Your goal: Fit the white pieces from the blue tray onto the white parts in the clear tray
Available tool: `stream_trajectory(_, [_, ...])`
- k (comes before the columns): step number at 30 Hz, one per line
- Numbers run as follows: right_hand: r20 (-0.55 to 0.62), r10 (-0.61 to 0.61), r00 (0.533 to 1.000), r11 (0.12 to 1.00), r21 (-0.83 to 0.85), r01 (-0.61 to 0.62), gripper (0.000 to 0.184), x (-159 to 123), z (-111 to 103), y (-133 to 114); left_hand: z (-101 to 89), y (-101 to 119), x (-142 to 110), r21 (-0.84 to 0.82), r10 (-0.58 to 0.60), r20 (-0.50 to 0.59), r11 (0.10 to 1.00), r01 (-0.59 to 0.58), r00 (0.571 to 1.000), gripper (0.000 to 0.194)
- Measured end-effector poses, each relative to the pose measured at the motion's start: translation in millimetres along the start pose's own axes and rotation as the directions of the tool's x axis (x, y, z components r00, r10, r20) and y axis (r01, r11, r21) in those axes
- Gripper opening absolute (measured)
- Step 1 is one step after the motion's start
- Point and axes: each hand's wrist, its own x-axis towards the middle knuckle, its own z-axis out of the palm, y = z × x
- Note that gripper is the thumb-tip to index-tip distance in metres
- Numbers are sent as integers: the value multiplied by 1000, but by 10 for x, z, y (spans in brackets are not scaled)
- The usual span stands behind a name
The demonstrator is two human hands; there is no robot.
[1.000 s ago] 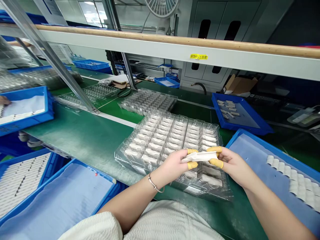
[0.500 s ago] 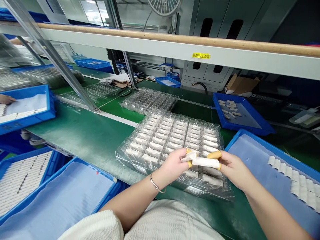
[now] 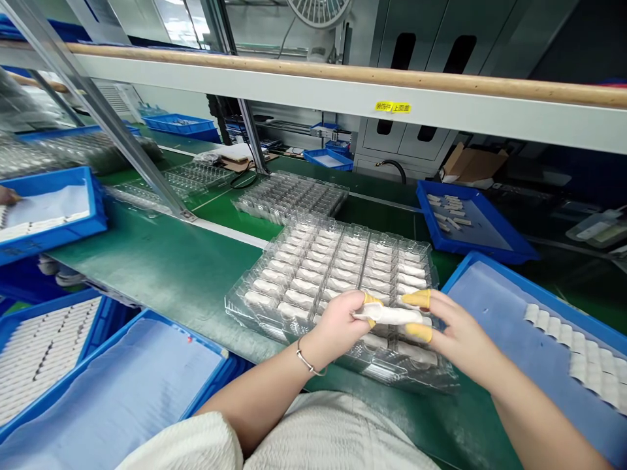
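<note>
A white, elongated plastic-looking part (image 3: 399,316) is pinched at its left end by my left hand (image 3: 343,324), whose thumb and finger wear yellow finger cots. Around the part's right end, my right hand (image 3: 448,326) has its yellow-tipped finger and thumb spread apart, one above and one below it. Whether they touch it is hard to see. Directly beneath both hands lies a clear plastic tray (image 3: 245,316), its pockets filled with rows of similar white parts (image 3: 300,285). My hands hide some of the front pockets.
To the right stands a blue bin (image 3: 490,307) with white parts on a liner. Another blue bin (image 3: 490,225) sits behind it. Further clear trays (image 3: 294,196) lie beyond. Blue bins (image 3: 137,365) are at left, where another person's hand (image 3: 8,196) shows. A shelf beam (image 3: 313,81) crosses above.
My right finger and thumb have opened away from the white part's right end. My left hand still holds it, and the part has turned slightly.
</note>
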Motion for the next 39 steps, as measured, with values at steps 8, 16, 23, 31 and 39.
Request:
stream_trajectory(8, [-29, -1, 1000, 905, -426, -11, 30, 441, -170, 385, 58, -66, 79, -390, -281, 18, 882, 265, 960, 23])
stream_trajectory(16, [-87, 174, 981, 700, -689, -186, 23, 1204, -360, 1195, 108, -173, 75, -415, -313, 80, 853, 317, 946, 25])
stream_trajectory(23, [-86, 213, 973, 727, -652, -216, 25, 1292, -167, 1310, 88, -151, 70, -321, -336, 60, 885, 337, 940, 24])
stream_trajectory(31, [-19, 114, 993, 959, -257, -115, 38, 788, -198, 334, 42, -17, 105, 34, -286, 113, 958, 284, 951, 20])
stream_trajectory(39, [143, 76, 987, 989, -140, -56, 16, 167, 73, -360, 13, 148, 52, 598, 54, 142, 791, -129, 988, 13])
